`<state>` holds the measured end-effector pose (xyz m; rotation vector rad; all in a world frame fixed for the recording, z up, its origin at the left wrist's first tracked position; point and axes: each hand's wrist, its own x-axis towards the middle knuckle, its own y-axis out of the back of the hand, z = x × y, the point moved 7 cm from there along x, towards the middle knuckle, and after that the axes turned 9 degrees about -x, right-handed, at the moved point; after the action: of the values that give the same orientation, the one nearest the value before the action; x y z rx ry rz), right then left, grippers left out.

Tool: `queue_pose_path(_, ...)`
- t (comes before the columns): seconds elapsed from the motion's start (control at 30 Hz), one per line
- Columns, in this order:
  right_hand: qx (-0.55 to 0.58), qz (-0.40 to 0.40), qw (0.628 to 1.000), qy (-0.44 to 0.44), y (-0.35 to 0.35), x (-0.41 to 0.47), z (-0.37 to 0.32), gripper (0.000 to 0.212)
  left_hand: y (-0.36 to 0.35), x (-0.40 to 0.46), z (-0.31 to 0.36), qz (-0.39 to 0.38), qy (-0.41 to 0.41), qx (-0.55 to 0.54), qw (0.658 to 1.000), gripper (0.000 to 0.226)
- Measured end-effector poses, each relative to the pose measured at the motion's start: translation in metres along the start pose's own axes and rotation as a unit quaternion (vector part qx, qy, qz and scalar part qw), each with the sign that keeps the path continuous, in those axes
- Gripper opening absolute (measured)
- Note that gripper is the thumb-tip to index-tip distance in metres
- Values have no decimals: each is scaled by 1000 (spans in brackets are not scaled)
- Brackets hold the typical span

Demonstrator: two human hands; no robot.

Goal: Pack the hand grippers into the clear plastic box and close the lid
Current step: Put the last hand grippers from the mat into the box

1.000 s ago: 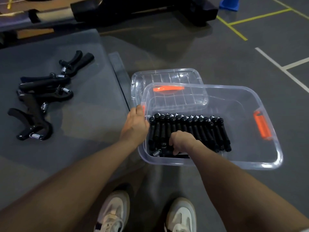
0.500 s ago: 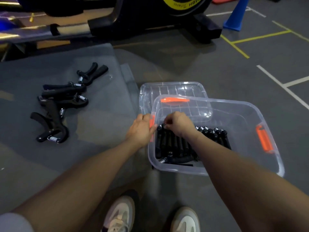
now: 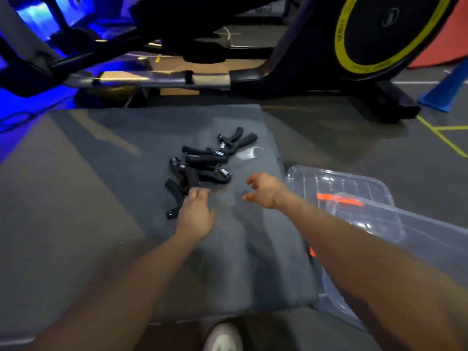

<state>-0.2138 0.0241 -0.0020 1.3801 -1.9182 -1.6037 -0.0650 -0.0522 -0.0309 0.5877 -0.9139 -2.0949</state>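
Several black hand grippers point(image 3: 202, 163) lie in a loose pile on a grey mat point(image 3: 177, 224). My left hand point(image 3: 196, 215) reaches over the mat, its fingertips at the nearest gripper of the pile; it holds nothing. My right hand point(image 3: 263, 190) hovers over the mat to the right of the pile, fingers loosely curled and empty. The clear plastic box point(image 3: 417, 239) stands at the right on the floor, partly hidden by my right forearm. Its clear lid point(image 3: 339, 183) with an orange clip lies behind it. The box's inside is hidden.
An exercise bike point(image 3: 278, 54) with a yellow-ringed flywheel stands just behind the mat. A blue cone point(image 3: 443, 92) is at the right, beside yellow floor lines. My shoe point(image 3: 222, 336) shows at the bottom edge.
Both hands left the box and moved left over the mat toward the pile of grippers. The view swung up and left, so the box now sits at the right edge.
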Motion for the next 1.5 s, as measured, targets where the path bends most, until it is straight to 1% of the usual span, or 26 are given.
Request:
queue_pose_path(0.13,24,-32,999,10,-56,32,-49,45,17,11,-59,26,54,-10,998,49)
queue_pose_path(0.27,85,-65,994,-13,-108,54,-72,42,13,14,-100,15,107,-7,994,49)
queue_pose_path(0.37,173,-60,982,-33,-126,64,-78,31,7,17,-112,3,114,-10,993,50)
queue_pose_path(0.43,210,-44,975,-55,-130,66,-74,10,6,19,-115,-3,116,-18,993,45)
queue_pose_path(0.47,226,-37,971,-61,-130,65,-71,16,7,21,-116,1,119,-25,993,40)
queue_pose_path(0.5,240,-37,968,-59,-129,63,-68,26,9,21,-113,10,118,-37,992,35)
queue_pose_path(0.53,250,-38,966,-51,-124,58,-65,27,12,22,-108,18,118,-55,991,31)
queue_pose_path(0.6,280,-50,958,-22,-106,46,-60,19,17,23,-87,31,111,-132,984,26)
queue_pose_path(0.63,296,-56,953,-10,-94,39,-55,18,18,22,-70,27,107,-183,977,20)
queue_pose_path(0.67,304,-59,951,-5,-78,31,-47,19,18,21,-51,14,94,-229,969,15)
queue_pose_path(0.73,320,-64,945,-10,-47,13,-24,23,9,22,-13,-28,62,-307,949,14)
queue_pose_path(0.8,346,-64,935,-30,-18,-7,5,28,-2,20,26,-58,36,-334,940,18)
queue_pose_path(0.83,350,-49,935,-39,-3,-17,21,30,-7,19,46,-68,18,-333,940,19)
queue_pose_path(0.87,348,-22,936,-48,12,-26,39,29,-14,19,66,-78,1,-322,943,19)
queue_pose_path(0.9,340,21,939,-54,28,-34,57,24,-23,18,87,-89,-16,-300,949,21)
queue_pose_path(0.93,321,76,941,-67,44,-42,78,13,-33,17,108,-105,-34,-280,953,23)
queue_pose_path(0.97,299,131,942,-80,59,-50,99,11,-45,14,129,-123,-48,-261,956,25)
queue_pose_path(1.03,265,198,936,-115,80,-71,136,45,-69,8,165,-147,-75,-221,961,26)
queue_pose_path(1.07,244,220,936,-127,87,-83,153,57,-82,6,181,-151,-85,-203,964,26)
queue_pose_path(1.1,216,238,938,-131,93,-94,167,65,-94,3,196,-157,-91,-187,965,27)
queue_pose_path(1.17,151,260,944,-136,99,-114,193,68,-118,-3,222,-167,-104,-165,966,29)
queue_pose_path(1.23,86,273,949,-132,102,-132,212,67,-141,-10,242,-184,-117,-116,969,28)
queue_pose_path(1.3,74,264,956,-105,102,-142,227,64,-161,-22,257,-205,-138,-52,968,26)
queue_pose_path(1.37,57,211,972,-92,93,-148,239,48,-181,-34,267,-233,-156,-27,959,25)
queue_pose_path(1.43,12,143,984,-103,77,-151,253,31,-199,-45,267,-253,-158,-22,954,24)
queue_pose_path(1.5,-13,85,990,-112,57,-153,265,23,-211,-53,261,-256,-159,-4,953,26)
